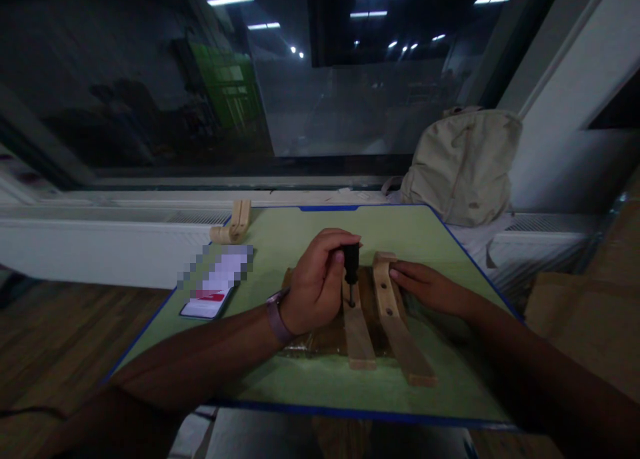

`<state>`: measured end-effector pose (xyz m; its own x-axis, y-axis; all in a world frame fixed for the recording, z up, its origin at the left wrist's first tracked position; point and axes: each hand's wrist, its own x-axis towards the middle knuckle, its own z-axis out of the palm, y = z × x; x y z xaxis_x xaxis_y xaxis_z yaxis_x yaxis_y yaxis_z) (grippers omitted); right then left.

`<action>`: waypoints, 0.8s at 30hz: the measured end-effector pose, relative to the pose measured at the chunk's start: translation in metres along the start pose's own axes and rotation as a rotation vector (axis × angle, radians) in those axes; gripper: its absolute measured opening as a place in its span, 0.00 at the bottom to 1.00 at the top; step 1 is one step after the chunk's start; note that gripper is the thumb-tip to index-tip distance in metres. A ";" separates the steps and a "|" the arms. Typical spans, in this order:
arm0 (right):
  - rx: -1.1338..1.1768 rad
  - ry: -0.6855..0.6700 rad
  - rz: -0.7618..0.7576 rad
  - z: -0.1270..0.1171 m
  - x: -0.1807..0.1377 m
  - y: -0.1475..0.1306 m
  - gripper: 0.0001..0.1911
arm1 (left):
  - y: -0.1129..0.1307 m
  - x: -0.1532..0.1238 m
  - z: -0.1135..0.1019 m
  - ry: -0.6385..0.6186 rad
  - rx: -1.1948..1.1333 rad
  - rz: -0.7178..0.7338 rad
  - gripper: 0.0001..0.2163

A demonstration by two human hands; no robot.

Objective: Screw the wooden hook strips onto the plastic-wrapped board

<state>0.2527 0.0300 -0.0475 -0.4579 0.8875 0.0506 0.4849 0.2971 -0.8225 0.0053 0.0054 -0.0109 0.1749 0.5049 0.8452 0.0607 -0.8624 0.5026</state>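
Mat (300, 379) of green by a dark window; left hand (315, 286) grips screwdriver (351, 266), right hand (430, 287) presses slat (395, 312).

Phone (216, 287) and wooden piece (233, 223) crowd the mat's (300, 379) left; near edge bare.

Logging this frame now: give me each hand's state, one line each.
Left hand: closed around the black screwdriver, tip down on the left wooden slat.
Right hand: open, fingers flat against the right wooden slat, holding nothing.
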 end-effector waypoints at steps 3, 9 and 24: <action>0.004 -0.008 0.007 0.000 -0.001 0.000 0.25 | 0.000 0.002 -0.001 -0.033 -0.015 0.016 0.12; 0.017 -0.022 0.010 0.000 -0.001 -0.002 0.29 | -0.004 0.003 -0.002 -0.018 -0.009 0.094 0.14; -0.046 -0.031 -0.004 0.000 -0.001 0.000 0.28 | -0.003 -0.001 -0.004 -0.074 -0.013 0.022 0.17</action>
<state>0.2528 0.0292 -0.0478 -0.4830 0.8749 0.0358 0.5162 0.3175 -0.7955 0.0014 0.0078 -0.0130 0.2481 0.4814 0.8407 0.0433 -0.8724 0.4868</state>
